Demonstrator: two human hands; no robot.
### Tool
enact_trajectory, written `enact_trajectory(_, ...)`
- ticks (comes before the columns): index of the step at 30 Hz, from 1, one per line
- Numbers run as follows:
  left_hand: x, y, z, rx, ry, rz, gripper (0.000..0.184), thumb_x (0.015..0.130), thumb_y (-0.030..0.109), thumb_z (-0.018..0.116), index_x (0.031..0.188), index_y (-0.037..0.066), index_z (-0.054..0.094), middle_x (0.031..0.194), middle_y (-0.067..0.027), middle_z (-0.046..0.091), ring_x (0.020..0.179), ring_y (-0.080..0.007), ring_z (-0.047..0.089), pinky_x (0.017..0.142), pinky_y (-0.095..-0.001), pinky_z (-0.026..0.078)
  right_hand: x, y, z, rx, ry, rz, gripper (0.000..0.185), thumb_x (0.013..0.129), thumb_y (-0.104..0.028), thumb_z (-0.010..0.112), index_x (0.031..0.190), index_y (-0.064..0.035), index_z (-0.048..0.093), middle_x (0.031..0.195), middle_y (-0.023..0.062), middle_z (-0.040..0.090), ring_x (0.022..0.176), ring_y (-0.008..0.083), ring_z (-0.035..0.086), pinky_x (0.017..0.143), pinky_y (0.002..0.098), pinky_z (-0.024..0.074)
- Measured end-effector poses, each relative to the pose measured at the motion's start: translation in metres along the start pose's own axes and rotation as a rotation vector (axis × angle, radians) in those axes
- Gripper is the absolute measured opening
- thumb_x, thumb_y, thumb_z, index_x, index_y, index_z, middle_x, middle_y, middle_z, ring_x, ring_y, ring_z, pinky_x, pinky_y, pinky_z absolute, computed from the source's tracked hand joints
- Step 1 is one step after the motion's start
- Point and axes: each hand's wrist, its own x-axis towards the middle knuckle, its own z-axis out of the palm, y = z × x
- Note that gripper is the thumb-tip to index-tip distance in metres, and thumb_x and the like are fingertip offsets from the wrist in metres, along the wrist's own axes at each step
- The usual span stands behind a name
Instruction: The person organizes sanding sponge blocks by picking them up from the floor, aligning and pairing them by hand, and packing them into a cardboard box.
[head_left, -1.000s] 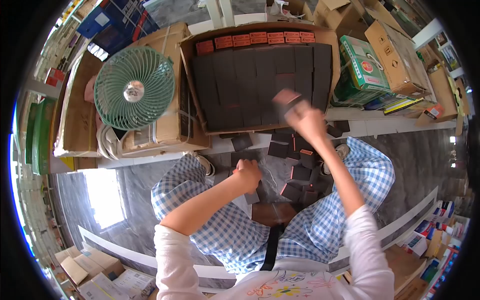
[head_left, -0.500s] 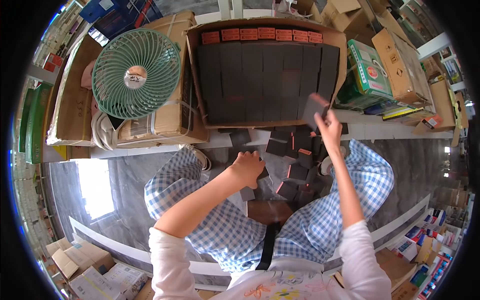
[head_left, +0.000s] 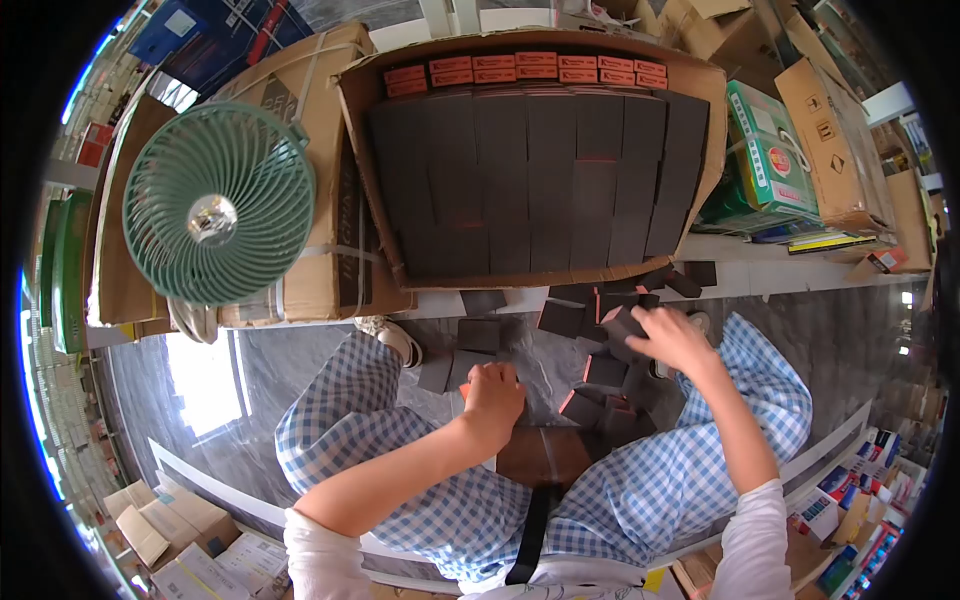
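Low over the floor between my knees, my left hand (head_left: pixel 493 405) has its fingers curled round a small box (head_left: pixel 464 391); mostly its orange edge shows. My right hand (head_left: pixel 676 342) pinches a small black box (head_left: pixel 622 324) above a loose pile of similar black boxes with orange ends (head_left: pixel 606 371). More black boxes (head_left: pixel 479 336) lie flat on the floor just beyond my left hand. In front of me, a large open carton (head_left: pixel 520 284) is packed with rows of black boxes (head_left: pixel 505 190), and orange-ended ones (head_left: pixel 536 66) line its far side.
A green fan (head_left: pixel 219 205) stands by a strapped cardboard box (head_left: pixel 290 290) to the left of the carton. Green packages (head_left: pixel 772 160) and a brown box (head_left: pixel 835 140) sit on its right. A brown surface (head_left: pixel 545 458) lies between my thighs.
My right hand has come down from the carton's near right corner to the floor pile, a black box in its fingers. My left hand has shifted slightly toward me. The view has moved.
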Motion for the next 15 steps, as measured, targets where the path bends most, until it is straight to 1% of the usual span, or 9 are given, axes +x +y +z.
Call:
enact_trajectory(1, 0.002, -0.001, -0.003, 0.099, 0.068, -0.073, 0.064, 0.065, 0.033, 0.079, 0.116, 0.003, 0.054, 0.115, -0.0144, 0.05, 0.104, -0.0301, 0.052, 0.086, -0.0409, 0.042, -0.003, -0.006, -0.008, 0.137, -0.082, 0.026, 0.036, 0.079, -0.027, 0.07, 0.097, 0.0027, 0.057, 0.076, 0.0236, 0.063, 0.078, 0.0405, 0.064, 0.073, 0.0467, 0.052)
enact_trajectory(3, 0.002, -0.01, -0.013, 0.089, 0.096, -0.087, 0.065, 0.066, 0.033, 0.079, 0.118, 0.003, 0.053, 0.115, -0.0143, 0.05, 0.103, -0.0294, 0.052, 0.086, -0.0399, 0.043, -0.005, -0.012, -0.019, 0.178, -0.188, 0.052, 0.034, 0.08, -0.024, 0.07, 0.098, 0.0013, 0.058, 0.079, 0.0239, 0.064, 0.078, 0.0416, 0.063, 0.074, 0.0471, 0.0514)
enact_trajectory(5, 0.005, -0.022, -0.017, 0.08, 0.124, -0.111, 0.067, 0.066, 0.032, 0.078, 0.12, 0.003, 0.052, 0.115, -0.0142, 0.05, 0.103, -0.0287, 0.053, 0.086, -0.039, 0.043, -0.007, -0.01, -0.012, 0.185, 0.109, -0.062, 0.033, 0.081, -0.021, 0.069, 0.1, 0.0021, 0.056, 0.078, 0.024, 0.064, 0.078, 0.0425, 0.063, 0.074, 0.048, 0.0508)
enact_trajectory(6, 0.006, -0.027, -0.017, 0.063, 0.19, -0.118, 0.07, 0.067, 0.032, 0.078, 0.124, 0.003, 0.05, 0.116, -0.015, 0.05, 0.103, -0.0278, 0.053, 0.086, -0.0375, 0.044, -0.007, -0.011, -0.014, 0.233, 0.18, -0.038, 0.033, 0.083, -0.021, 0.069, 0.101, 0.0028, 0.055, 0.078, 0.0222, 0.065, 0.077, 0.0394, 0.064, 0.071, 0.0442, 0.0512)
enact_trajectory(7, 0.008, -0.03, -0.018, 0.047, 0.256, -0.123, 0.073, 0.068, 0.033, 0.078, 0.127, 0.003, 0.048, 0.118, -0.0158, 0.05, 0.102, -0.0269, 0.053, 0.086, -0.0361, 0.044, -0.006, -0.011, -0.017, 0.238, 0.178, -0.037, 0.033, 0.083, -0.021, 0.069, 0.101, 0.0028, 0.055, 0.078, 0.0222, 0.065, 0.077, 0.0394, 0.064, 0.071, 0.0442, 0.0512)
enact_trajectory(9, 0.011, -0.033, -0.025, 0.073, 0.313, -0.188, 0.076, 0.068, 0.033, 0.078, 0.13, 0.003, 0.045, 0.119, -0.0164, 0.051, 0.102, -0.0265, 0.053, 0.086, -0.035, 0.044, -0.003, -0.007, -0.021, 0.592, 0.026, 0.183, 0.035, 0.085, -0.026, 0.068, 0.101, 0.0018, 0.055, 0.081, 0.0208, 0.066, 0.076, 0.0349, 0.065, 0.068, 0.0395, 0.0498)
enact_trajectory(11, 0.015, -0.036, -0.026, 0.096, 0.371, -0.263, 0.079, 0.069, 0.033, 0.078, 0.133, 0.003, 0.043, 0.119, -0.017, 0.051, 0.102, -0.026, 0.054, 0.085, -0.034, 0.044, -0.006, 0.003, -0.006, 0.627, 0.035, 0.192, 0.037, 0.086, -0.029, 0.068, 0.102, 0.0013, 0.054, 0.083, 0.0196, 0.066, 0.074, 0.0318, 0.065, 0.066, 0.0375, 0.048)
enact_trajectory(13, 0.016, -0.04, -0.024, 0.081, 0.352, -0.264, 0.081, 0.069, 0.034, 0.078, 0.135, 0.003, 0.041, 0.121, -0.0177, 0.051, 0.101, -0.0258, 0.054, 0.085, -0.0337, 0.044, -0.008, 0.01, 0.006, 0.649, 0.174, 0.134, 0.038, 0.086, -0.029, 0.069, 0.103, 0.0014, 0.054, 0.081, 0.0188, 0.066, 0.07, 0.0323, 0.064, 0.064, 0.0393, 0.0475)
enact_trajectory(15, 0.017, -0.038, -0.014, 0.079, 0.316, -0.262, 0.08, 0.069, 0.033, 0.078, 0.134, 0.003, 0.041, 0.12, -0.0176, 0.051, 0.101, -0.0261, 0.054, 0.085, -0.0339, 0.044, -0.009, 0.012, 0.01, 0.617, 0.148, 0.138, 0.038, 0.086, -0.029, 0.069, 0.104, 0.0013, 0.054, 0.08, 0.0189, 0.066, 0.07, 0.0328, 0.064, 0.063, 0.0395, 0.0477)
